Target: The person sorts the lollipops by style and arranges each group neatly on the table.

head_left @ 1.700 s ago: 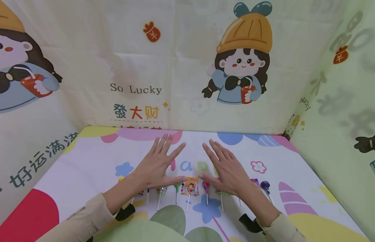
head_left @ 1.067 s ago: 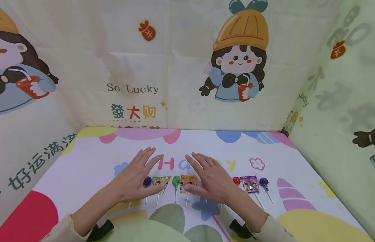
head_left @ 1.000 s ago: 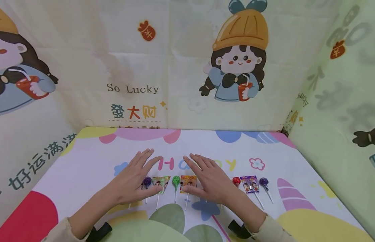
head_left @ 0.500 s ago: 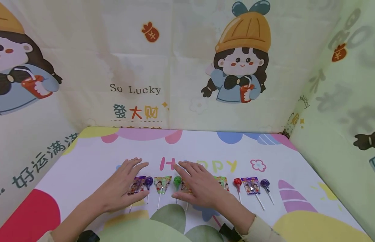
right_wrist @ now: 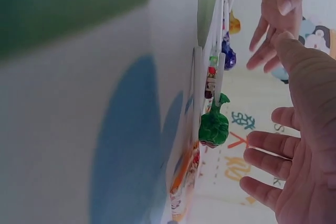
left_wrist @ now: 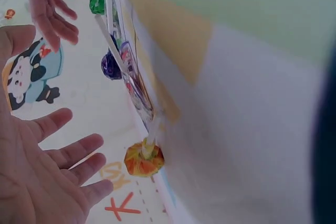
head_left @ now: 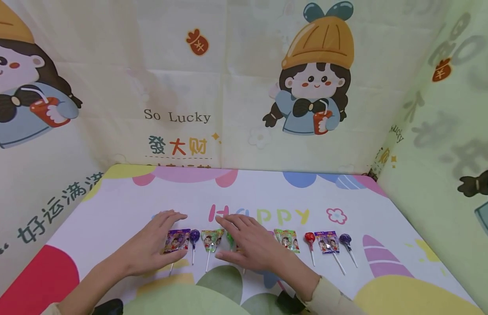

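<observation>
Several wrapped lollipops lie in a row across the table, sticks toward me. My left hand [head_left: 153,243], fingers spread and relaxed, hovers at the row's left end beside a flat purple-wrapped lollipop [head_left: 177,240]. A yellow-orange lollipop [left_wrist: 144,160] shows below its fingers in the left wrist view. Over the row's middle is my right hand [head_left: 251,245], fingers loosely extended and holding nothing. It mostly hides a round green lollipop, seen whole in the right wrist view [right_wrist: 214,127]. Between the hands are a round purple lollipop [head_left: 194,236] and a flat green-wrapped one [head_left: 211,239].
Right of my right hand lie another flat green-wrapped lollipop [head_left: 287,240], a round red one [head_left: 309,237], a flat purple one [head_left: 328,242] and a round dark purple one [head_left: 345,239]. The patterned table [head_left: 180,197] meets cartoon-printed cloth walls [head_left: 244,87] at back and sides.
Both hands have moved left and nearer to me, from above the row's far side. Lollipops on the right and left-centre have come into sight; those in the middle are covered by the right hand.
</observation>
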Demonstrator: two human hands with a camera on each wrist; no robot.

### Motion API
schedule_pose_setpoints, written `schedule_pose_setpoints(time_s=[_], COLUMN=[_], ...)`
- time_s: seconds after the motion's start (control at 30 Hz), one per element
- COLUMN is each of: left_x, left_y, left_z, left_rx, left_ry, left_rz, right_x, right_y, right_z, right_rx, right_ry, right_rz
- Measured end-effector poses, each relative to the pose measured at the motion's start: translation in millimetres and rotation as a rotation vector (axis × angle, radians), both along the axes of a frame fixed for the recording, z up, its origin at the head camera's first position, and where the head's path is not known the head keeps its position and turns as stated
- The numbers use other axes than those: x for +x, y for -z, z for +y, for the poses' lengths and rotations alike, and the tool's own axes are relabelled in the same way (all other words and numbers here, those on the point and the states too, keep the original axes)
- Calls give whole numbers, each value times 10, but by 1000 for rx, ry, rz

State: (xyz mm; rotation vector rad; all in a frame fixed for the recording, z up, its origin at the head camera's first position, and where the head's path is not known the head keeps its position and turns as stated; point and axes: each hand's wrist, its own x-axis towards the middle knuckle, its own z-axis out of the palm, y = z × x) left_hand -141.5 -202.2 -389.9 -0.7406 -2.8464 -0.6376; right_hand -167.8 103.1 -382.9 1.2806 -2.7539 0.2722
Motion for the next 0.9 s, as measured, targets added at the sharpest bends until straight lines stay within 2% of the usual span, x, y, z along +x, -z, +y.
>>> schedule_pose_setpoints(time_s=[0.23,0.47,0.8,0.9], left_x=[-16,-48,-152,-166], left_y=[-40,-86,-117,-105], left_z=[-107,-189,-209,-199], left_rx=[26,-13,-37,-40], left_ry=[18,58,122,116], left_rz=[-74,-162,-269,-292], right_x=[-61,-142,-193,-204], right_y=[12,47,77,82], right_z=[-44,-106,-166,-187], right_rx=[-56,-75,-34,-25], right_ry=[-42,-83,-86,-91], right_rz=[-89,-124,-176,-185])
